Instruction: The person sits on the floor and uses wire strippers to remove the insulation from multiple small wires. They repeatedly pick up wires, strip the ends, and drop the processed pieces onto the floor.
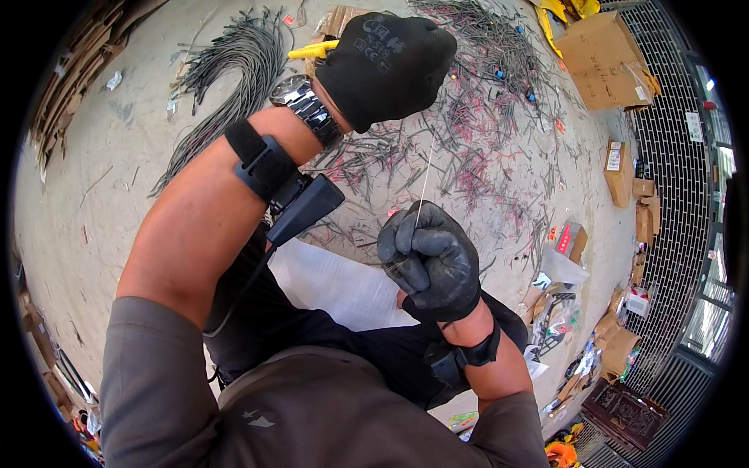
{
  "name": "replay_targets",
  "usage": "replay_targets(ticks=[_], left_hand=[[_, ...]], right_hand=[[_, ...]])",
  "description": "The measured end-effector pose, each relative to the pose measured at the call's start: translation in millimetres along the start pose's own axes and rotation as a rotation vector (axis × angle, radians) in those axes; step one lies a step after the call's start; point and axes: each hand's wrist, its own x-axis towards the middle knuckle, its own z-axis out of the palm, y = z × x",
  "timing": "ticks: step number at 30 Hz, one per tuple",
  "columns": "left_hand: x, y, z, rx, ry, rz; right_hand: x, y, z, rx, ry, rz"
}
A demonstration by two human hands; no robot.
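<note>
My left hand (386, 73), in a black work glove with printed marks, is a fist with its back towards me. The yellow handle (313, 50) of a tool shows beside its wrist. I cannot tell whether the fist holds that tool, as the palm side is hidden. Closer to my body, my right hand (436, 260), in a worn black coated glove, has its fingers curled around a thin pale wire (426, 175). The wire rises from the fingers towards the left fist; its upper end fades near the scraps below that fist. Fine strands (398, 267) stick out by the right fingers.
A long bundle of grey cables (234, 88) lies at the upper left. Black and red cable scraps (468, 134) cover the floor ahead. A white sheet (333, 284) lies between my legs. Cardboard boxes (605, 61) stand at right along a slatted shutter (673, 117); flattened cardboard (76, 64) is stacked left.
</note>
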Motion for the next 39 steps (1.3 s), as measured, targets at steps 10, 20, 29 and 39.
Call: replay_targets(ticks=[10, 20, 29, 39], left_hand=[[5.2, -2.4, -5.3, 0.002, 0.035, 0.005], [8.3, -6.8, -5.5, 0.018, 0.072, -0.016], [2.0, -19.5, -1.0, 0.039, 0.030, -0.143], [-26.7, -26.4, -7.7, -0.457, -0.327, -0.280]], right_hand=[[-0.3, 1.2, 1.2, -0.004, 0.027, -0.012], [-1.1, 5.8, 1.1, 0.001, 0.022, 0.024], [-0.8, -6.6, 0.7, -0.519, -0.025, -0.129], [-13.1, -91.9, -32.0, -1.233, 0.184, -0.121]])
